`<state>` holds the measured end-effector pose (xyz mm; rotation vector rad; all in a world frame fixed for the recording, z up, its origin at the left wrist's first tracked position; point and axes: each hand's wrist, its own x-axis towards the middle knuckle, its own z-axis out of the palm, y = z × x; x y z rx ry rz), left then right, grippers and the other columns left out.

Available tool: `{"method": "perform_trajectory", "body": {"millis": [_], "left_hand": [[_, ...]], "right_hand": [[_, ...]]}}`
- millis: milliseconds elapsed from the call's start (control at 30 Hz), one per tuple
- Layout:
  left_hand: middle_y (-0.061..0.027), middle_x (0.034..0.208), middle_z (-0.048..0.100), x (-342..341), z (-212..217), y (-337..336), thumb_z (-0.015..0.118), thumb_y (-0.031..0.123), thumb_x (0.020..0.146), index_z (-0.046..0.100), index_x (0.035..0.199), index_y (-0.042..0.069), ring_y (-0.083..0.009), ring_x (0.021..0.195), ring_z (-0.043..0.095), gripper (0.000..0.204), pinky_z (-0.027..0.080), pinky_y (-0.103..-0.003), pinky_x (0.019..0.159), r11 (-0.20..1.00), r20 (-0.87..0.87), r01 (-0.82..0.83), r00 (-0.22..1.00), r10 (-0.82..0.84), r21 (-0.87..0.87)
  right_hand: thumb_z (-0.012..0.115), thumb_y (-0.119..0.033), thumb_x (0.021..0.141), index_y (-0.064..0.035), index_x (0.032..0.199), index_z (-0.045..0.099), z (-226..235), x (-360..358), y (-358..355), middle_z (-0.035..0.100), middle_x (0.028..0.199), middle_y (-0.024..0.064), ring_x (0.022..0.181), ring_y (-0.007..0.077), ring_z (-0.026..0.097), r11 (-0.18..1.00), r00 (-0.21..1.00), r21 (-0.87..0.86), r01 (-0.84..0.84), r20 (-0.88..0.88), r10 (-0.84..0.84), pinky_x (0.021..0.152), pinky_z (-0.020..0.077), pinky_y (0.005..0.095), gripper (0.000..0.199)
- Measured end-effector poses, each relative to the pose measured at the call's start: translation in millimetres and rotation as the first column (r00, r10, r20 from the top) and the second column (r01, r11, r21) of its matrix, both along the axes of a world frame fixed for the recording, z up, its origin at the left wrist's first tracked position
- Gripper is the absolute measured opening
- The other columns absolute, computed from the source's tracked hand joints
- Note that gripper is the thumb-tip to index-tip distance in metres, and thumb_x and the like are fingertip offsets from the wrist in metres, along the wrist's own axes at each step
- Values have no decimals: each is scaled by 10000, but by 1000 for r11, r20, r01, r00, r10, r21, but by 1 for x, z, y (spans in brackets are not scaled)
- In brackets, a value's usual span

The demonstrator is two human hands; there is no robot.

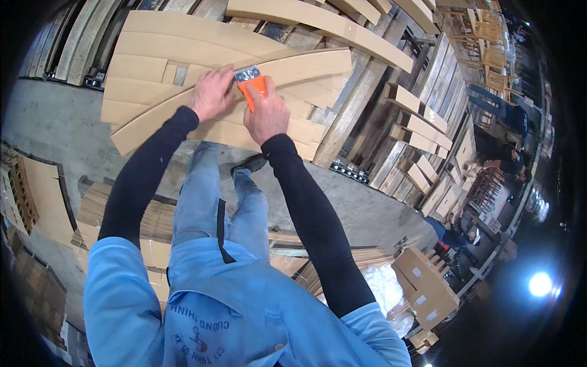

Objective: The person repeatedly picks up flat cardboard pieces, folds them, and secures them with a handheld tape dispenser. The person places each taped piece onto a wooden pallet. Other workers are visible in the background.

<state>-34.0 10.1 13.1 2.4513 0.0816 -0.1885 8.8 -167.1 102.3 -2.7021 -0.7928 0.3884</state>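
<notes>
A long, folded cardboard strip (150, 125) lies slantwise across a larger flat cardboard sheet (137, 52). My left hand (211, 93) rests on the strip, its fingers bent over the far edge and pressing it down. Close beside it, my right hand (268, 116) is wrapped around the orange handle of a scraper-like hand tool (252, 85). The tool's wide silvery head points away from me and touches or hovers just over the strip's edge; I cannot tell which. A small rectangular cutout shows in the sheet beyond my left hand.
Wooden slats (348, 110) on a roller conveyor bear the sheet. Another long cardboard piece (330, 27) lies beyond, with small cardboard channels (419, 125) to the right. Stacked cardboard (125, 211) stands behind me at left, cartons (425, 287) at lower right. A person (449, 235) is farther right.
</notes>
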Motion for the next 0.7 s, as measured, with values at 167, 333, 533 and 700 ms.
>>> {"method": "perform_trajectory", "body": {"millis": [167,333,533,700], "left_hand": [[-121,1433,477,-11,-2,-10,812,339,732,548,1214,78,-306,1283,496,609,411,-464,1020,950,78,-25,997,0,312],[-90,1462,467,-2,3,-6,823,296,719,561,1173,96,-283,1268,514,561,440,-450,963,927,-4,19,1000,-19,376],[-92,1453,472,-5,2,-6,822,310,719,573,1159,91,-290,1272,503,551,448,-454,956,913,11,8,1000,-13,408],[-96,1446,476,-4,-3,-6,809,368,718,580,1154,80,-297,1264,505,570,444,-461,960,918,38,-5,999,-11,396]], "right_hand": [[735,-109,726,-181,1253,657,4,7,13,529,1313,166,867,381,676,1000,1000,10,-20,-4,20,770,568,472,538],[728,-117,762,-160,1302,618,9,-5,-5,474,1408,193,901,385,669,997,998,23,-67,-8,68,776,565,476,553],[720,-96,777,-179,1359,583,1,-56,-53,418,1464,213,856,380,655,1000,998,-10,-15,-62,14,766,554,480,604],[717,-95,780,-170,1361,580,-11,-67,-52,398,1484,211,845,375,656,1000,998,-18,17,-52,-17,756,556,473,601]]}}
